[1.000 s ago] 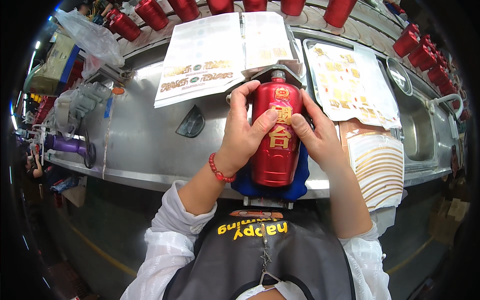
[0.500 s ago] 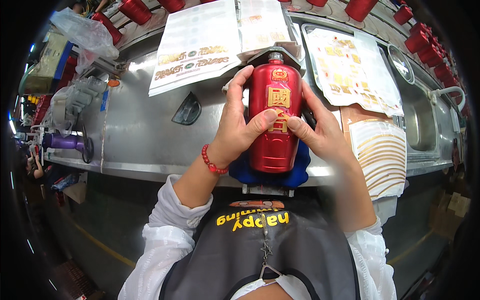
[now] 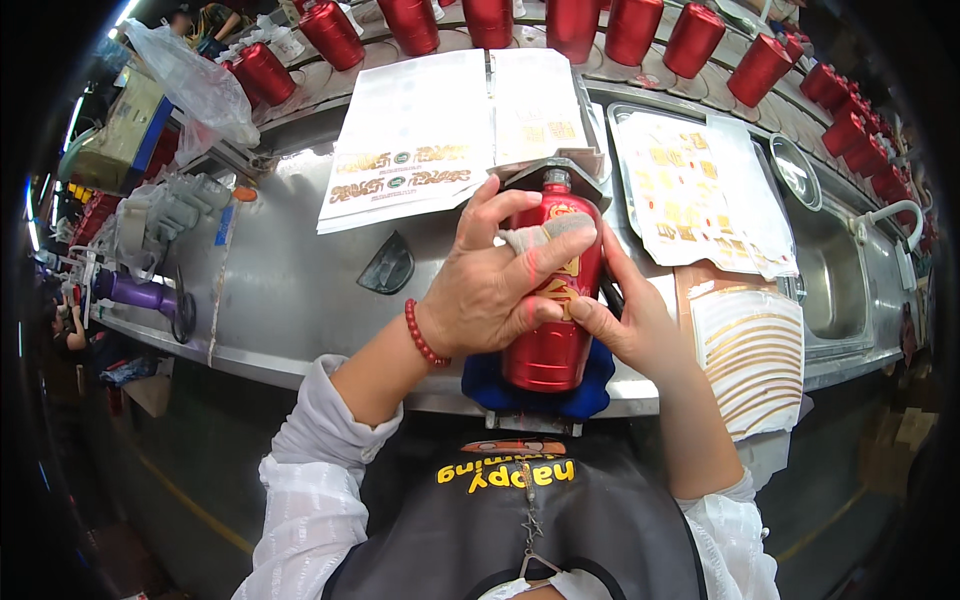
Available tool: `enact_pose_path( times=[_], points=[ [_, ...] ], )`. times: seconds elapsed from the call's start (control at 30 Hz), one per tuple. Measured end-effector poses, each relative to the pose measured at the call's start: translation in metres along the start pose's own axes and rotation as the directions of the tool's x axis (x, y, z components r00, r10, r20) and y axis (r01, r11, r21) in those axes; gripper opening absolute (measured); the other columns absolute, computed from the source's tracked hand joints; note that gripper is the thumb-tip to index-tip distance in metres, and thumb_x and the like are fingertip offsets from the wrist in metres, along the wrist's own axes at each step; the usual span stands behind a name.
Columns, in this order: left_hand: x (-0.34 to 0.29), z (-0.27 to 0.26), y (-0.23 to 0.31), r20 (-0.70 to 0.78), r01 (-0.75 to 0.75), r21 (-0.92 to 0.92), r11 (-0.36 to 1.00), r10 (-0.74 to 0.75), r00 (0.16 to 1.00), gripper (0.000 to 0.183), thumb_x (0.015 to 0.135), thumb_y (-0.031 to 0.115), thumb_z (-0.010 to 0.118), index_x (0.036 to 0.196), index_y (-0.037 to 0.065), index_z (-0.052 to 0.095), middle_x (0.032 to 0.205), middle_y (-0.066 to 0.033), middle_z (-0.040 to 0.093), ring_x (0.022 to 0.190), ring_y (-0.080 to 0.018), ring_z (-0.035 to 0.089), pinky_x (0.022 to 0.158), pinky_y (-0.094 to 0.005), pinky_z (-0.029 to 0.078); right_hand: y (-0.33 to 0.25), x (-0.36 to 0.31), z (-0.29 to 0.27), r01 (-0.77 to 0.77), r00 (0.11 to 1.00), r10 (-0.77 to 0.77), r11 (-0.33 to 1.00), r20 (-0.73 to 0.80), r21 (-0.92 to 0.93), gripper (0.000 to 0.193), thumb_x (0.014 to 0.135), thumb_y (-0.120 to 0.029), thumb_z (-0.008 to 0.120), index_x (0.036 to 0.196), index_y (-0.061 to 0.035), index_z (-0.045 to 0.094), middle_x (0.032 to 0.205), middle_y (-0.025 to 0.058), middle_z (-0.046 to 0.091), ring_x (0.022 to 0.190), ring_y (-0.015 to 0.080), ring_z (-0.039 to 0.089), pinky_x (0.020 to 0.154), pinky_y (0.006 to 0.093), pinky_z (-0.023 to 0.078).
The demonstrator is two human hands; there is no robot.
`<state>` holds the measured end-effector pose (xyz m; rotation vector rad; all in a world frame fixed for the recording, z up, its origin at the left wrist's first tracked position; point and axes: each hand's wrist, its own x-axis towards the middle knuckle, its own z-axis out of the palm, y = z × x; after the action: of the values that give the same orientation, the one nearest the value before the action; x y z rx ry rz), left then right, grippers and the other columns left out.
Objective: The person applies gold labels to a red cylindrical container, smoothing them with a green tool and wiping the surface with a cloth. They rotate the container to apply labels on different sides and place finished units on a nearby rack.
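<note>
A glossy red bottle with a dark neck lies tilted back against a metal holder, its base on a blue cloth pad. My left hand reaches over the bottle's front, its fingers and thumb pressed on it; one finger wears a pale wrap. Behind those fingers the upper gold lettering is mostly covered. My right hand grips the bottle's right side, thumb resting on the lower gold character.
White printed sheets stand behind the bottle. To the right are a sheet of gold stickers, a sheet of curved gold strips and a sink. A dark scraper-like piece lies left. Red bottles line the conveyor behind.
My left hand has moved from the bottle's left side across its front, over the upper lettering. My right hand keeps its grip. The view has tilted up, showing more bottles behind.
</note>
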<state>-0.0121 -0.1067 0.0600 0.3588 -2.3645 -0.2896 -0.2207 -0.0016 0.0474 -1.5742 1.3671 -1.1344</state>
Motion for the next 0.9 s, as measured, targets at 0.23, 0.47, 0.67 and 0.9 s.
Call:
enact_pose_path(
  times=[0.23, 0.47, 0.67, 0.9],
  points=[
    [0.020, 0.006, -0.019, -0.052, 0.095, -0.250, 0.964, -0.111, 0.992, 0.050, 0.106, 0.048, 0.047, 0.135, 0.013, 0.065, 0.107, -0.0040, 0.073, 0.118, -0.0259, 0.050, 0.120, -0.0522, 0.022, -0.006, 0.000, 0.001, -0.053, 0.998, 0.052, 0.995, 0.019, 0.082, 0.099, 0.091, -0.040, 0.076, 0.156, 0.0111, 0.021, 0.151, 0.0309, 0.043, 0.143, 0.0343, 0.044, 0.115, 0.0384, 0.037],
    [0.018, 0.000, -0.019, -0.162, 0.069, -0.239, 0.969, -0.110, 0.981, 0.043, 0.103, 0.040, 0.054, 0.127, 0.009, 0.070, 0.106, -0.0076, 0.070, 0.113, -0.0266, 0.051, 0.107, -0.0470, 0.038, -0.008, -0.002, -0.004, -0.069, 0.998, 0.068, 0.995, -0.019, -0.071, 0.094, 0.089, -0.036, 0.079, 0.155, 0.0085, 0.028, 0.148, 0.0297, 0.047, 0.136, 0.0329, 0.051, 0.111, 0.0390, 0.042],
    [-0.003, -0.002, -0.004, -0.103, -0.090, 0.096, 0.991, 0.100, 0.990, 0.045, 0.102, 0.049, 0.051, 0.125, 0.016, 0.072, 0.102, -0.0016, 0.068, 0.110, -0.0245, 0.050, 0.108, -0.0492, 0.037, -0.055, 0.039, -0.048, 0.217, 0.959, -0.271, 0.885, -0.077, -0.413, 0.030, 0.088, -0.010, 0.073, 0.113, 0.0005, 0.062, 0.090, 0.0182, 0.071, 0.074, 0.0325, 0.071, 0.067, 0.0342, 0.055],
    [-0.002, -0.001, -0.005, -0.067, -0.095, 0.120, 0.988, 0.103, 0.992, 0.044, 0.103, 0.048, 0.050, 0.127, 0.017, 0.071, 0.095, 0.0015, 0.068, 0.110, -0.0231, 0.049, 0.109, -0.0476, 0.034, -0.058, 0.119, -0.056, 0.253, 0.967, -0.189, 0.798, 0.171, -0.546, 0.022, 0.090, -0.016, 0.074, 0.099, 0.0006, 0.064, 0.081, 0.0150, 0.068, 0.071, 0.0233, 0.066, 0.065, 0.0344, 0.052]
  ],
)
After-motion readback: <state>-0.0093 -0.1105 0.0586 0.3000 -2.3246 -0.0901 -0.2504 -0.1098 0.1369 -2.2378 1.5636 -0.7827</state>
